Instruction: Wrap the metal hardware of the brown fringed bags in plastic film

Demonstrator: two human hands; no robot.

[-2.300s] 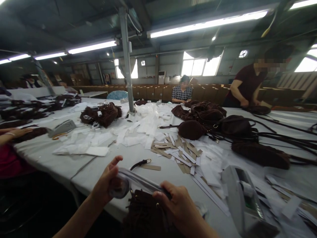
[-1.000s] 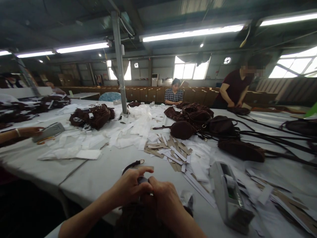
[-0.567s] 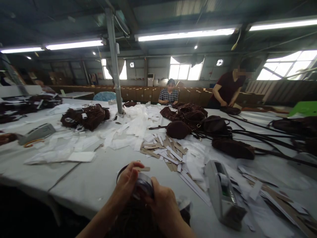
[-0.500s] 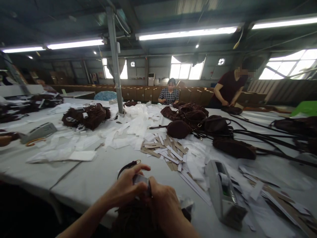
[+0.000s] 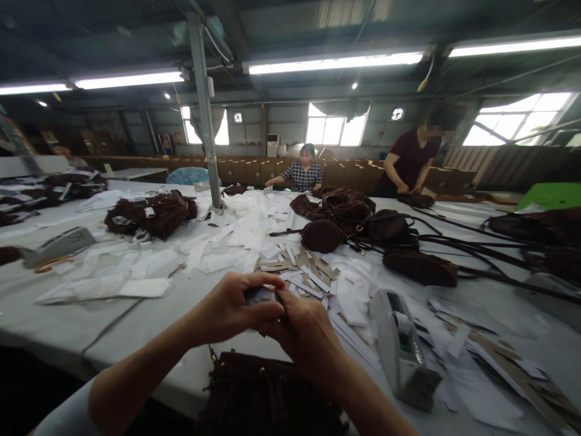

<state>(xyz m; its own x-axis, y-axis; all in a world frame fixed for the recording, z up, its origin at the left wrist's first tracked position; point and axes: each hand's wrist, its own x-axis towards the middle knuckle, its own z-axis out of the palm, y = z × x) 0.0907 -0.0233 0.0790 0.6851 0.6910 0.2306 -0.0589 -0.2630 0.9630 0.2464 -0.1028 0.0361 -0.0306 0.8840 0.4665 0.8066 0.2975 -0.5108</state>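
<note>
Over the table's near edge, my left hand is closed, with thumb and fingers curled round a small grey wrapped piece. My right hand presses against its right end, fingers bent and partly hidden behind the knuckles. What lies inside the wrapping cannot be made out. Below both hands rests a dark brown bag with small gold-coloured metal fittings, its lower part in shadow. Right of my right hand stands a grey tape dispenser with a roll in it.
Beyond my hands lies a heap of cardboard strips. Brown bags with long straps are piled behind it. White wrapping sheets and another brown bundle lie left, near a metal post. Two people work across the table.
Both my hands have risen away from the bag with the grey piece between them, uncovering the bag's top. The seated person across has stretched an arm out to the left.
</note>
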